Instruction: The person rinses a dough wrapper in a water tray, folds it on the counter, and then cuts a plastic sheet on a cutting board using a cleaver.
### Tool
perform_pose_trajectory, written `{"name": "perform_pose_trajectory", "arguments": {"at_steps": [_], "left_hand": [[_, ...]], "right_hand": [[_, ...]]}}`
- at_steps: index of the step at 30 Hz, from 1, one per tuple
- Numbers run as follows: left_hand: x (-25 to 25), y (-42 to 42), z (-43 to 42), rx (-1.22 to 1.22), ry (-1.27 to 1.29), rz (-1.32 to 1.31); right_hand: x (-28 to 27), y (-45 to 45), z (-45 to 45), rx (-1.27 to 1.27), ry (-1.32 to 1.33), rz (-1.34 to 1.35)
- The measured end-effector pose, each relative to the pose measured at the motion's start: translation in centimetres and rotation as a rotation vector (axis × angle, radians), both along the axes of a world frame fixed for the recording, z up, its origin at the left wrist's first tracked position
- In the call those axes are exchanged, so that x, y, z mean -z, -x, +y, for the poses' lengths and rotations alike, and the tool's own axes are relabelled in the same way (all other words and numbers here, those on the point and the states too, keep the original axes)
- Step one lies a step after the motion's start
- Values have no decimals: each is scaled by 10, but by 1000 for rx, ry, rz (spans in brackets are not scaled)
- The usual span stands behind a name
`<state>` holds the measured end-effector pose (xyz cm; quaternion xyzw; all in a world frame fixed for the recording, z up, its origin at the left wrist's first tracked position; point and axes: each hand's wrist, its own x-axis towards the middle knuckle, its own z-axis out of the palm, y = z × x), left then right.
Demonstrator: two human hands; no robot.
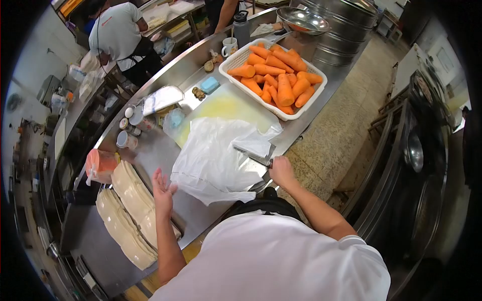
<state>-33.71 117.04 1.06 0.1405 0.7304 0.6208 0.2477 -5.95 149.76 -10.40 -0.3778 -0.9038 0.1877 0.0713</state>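
Note:
My right hand is closed around the dark handle of a cleaver. Part of the broad blade lies under a fold of white plastic. A crumpled white plastic bag is spread over the cutting board, which has a yellow-green stain. To the left of the bag, my left hand is raised with its fingers apart and nothing in it. Two long, pale, glossy slabs like dough lie beside that hand.
A white basket of carrots stands at the board's far side, near stacked metal pots. Jars, a red-orange bag and a mug line the counter's back. Another person bends over beyond it.

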Motion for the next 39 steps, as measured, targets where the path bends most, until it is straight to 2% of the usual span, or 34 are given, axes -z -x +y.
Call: {"name": "perform_pose_trajectory", "arguments": {"at_steps": [2,5,6,8,9,11,12,15,17,20,23,26,29,32,35,36,39], "left_hand": [[33,-1,2,-307,-183,-470],[74,-39,4,-253,-321,-849],[73,-54,7,-299,-268,-816],[58,-86,13,-391,-159,-756],[50,-95,16,-426,35,-397],[29,-108,22,-457,400,331],[0,-111,34,-383,265,526],[-19,-120,78,52,182,763],[-11,-129,122,284,307,780],[38,-126,158,348,445,967],[85,-107,159,423,499,1032],[77,-84,138,533,431,1104],[47,-50,112,601,404,1161],[20,-11,94,643,473,1095],[-30,-31,113,472,520,1146],[-34,-39,122,595,624,1069],[13,-64,152,524,607,1030]], "right_hand": [[-18,3,14,-1,312,-182],[-33,1,19,-108,378,-132],[-55,2,16,-139,421,-174],[-46,0,16,-174,535,-116],[-41,0,17,-191,588,-88],[-37,-3,17,-194,525,-58],[-41,-5,14,-191,490,-45],[-56,-6,12,-207,427,-8],[-76,-6,12,-206,385,-5],[-83,-7,19,-244,330,16],[-83,-10,27,-223,329,16],[-77,-16,38,-246,287,66],[-82,-17,43,-253,275,45],[-86,-17,36,-249,290,-1],[-80,-13,20,-246,340,-10],[-70,-12,15,-233,357,-4],[-79,-2,1,-229,376,-75]]}}
